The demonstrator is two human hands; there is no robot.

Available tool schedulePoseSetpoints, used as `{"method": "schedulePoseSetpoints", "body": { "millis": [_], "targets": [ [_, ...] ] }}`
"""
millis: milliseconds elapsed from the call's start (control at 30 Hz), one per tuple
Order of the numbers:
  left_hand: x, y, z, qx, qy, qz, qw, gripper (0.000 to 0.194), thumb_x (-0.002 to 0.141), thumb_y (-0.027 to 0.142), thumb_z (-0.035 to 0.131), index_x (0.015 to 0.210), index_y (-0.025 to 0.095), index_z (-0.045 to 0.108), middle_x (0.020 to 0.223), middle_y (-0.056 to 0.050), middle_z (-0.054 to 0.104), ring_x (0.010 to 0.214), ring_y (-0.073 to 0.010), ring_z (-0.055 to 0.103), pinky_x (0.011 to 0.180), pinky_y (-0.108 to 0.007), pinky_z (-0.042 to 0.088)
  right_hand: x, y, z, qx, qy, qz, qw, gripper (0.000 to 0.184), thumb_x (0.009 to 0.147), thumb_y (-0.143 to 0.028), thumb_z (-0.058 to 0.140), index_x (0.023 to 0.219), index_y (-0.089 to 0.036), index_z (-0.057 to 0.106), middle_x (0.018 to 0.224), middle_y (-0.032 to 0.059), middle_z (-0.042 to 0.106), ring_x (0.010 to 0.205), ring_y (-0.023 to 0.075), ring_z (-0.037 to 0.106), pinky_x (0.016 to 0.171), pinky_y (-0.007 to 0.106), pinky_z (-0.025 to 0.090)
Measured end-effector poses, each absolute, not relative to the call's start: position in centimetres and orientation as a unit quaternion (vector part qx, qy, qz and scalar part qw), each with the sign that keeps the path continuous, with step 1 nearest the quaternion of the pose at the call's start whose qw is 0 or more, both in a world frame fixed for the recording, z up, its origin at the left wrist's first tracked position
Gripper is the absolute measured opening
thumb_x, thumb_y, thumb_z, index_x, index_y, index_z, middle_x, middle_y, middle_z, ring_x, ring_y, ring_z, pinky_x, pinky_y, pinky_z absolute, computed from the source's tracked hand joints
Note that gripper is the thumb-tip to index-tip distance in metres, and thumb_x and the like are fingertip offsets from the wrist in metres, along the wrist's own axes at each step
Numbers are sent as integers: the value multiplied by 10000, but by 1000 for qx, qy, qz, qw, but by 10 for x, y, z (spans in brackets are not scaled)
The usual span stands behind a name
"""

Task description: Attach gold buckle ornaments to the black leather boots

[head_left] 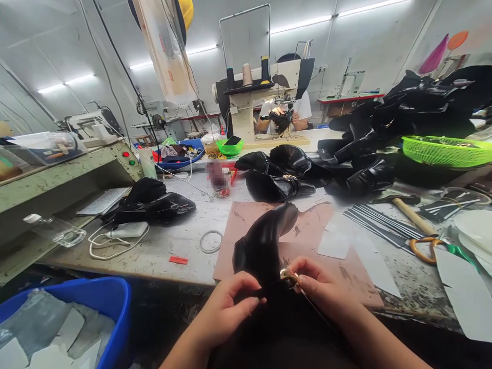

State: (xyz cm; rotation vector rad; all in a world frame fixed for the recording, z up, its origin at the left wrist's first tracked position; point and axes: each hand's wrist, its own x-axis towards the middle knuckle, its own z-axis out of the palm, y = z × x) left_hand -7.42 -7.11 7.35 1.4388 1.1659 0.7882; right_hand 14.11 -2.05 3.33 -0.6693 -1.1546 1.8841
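A shiny black leather boot upper (261, 241) lies over the near edge of the work mat, its lower part lost against dark clothing. Thumb and fingers of my right hand (321, 287) pinch a gold-coloured buckle (289, 278) at the side of the upper. To its left, my left hand (234, 302) is closed in a pinch on what looks like a thin black strap (251, 293); the dark background hides most of it. A narrow strip hangs below my right fingers.
Around the pinkish mat (246, 218) are more black uppers (284, 187), scissors (423, 248), a hammer (415, 215) and striped strips (380, 225). A blue bin (125, 302) stands at lower left. Behind a sewing machine (246, 113), another person's hands (284, 115) hold black material.
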Motion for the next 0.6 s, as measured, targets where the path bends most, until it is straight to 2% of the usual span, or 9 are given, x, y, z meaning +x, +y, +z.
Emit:
{"method": "schedulePoseSetpoints", "body": {
  "millis": [100, 200, 367, 600],
  "targets": [
    [-70, -72, 72, 609, 538, 314, 491, 153, 782, 192, 514, 881, 185, 630, 778, -23, 657, 764, -171, 595, 744, -282, 451, 138, -22, 29, -235, -400, 770, 438, 285, 669, -433, 736, 758, -208, 587, 663, -19, 532, 598, 109, 442, 555, 231, 361],
    [-68, -72, 69, 607, 552, 331, 465, 185, 778, 186, 513, 911, 192, 642, 791, -22, 671, 758, -172, 616, 752, -282, 468, 135, -23, 32, -236, -405, 769, 434, 300, 658, -447, 738, 739, -202, 584, 644, -11, 515, 592, 117, 428, 551, 242, 355],
    [-67, -74, 62, 600, 543, 367, 458, 135, 781, 217, 545, 863, 195, 649, 801, -21, 675, 762, -174, 636, 749, -273, 483, 131, -24, 33, -244, -405, 762, 443, 349, 634, -484, 741, 756, -203, 574, 668, -7, 512, 620, 128, 428, 588, 255, 364],
    [-66, -76, 57, 598, 548, 388, 438, 146, 793, 195, 527, 876, 201, 648, 785, -16, 674, 771, -173, 635, 751, -270, 485, 134, -25, 26, -216, -372, 782, 450, 285, 646, -432, 748, 742, -212, 596, 621, -26, 484, 600, 119, 407, 595, 246, 348]
  ]
}}
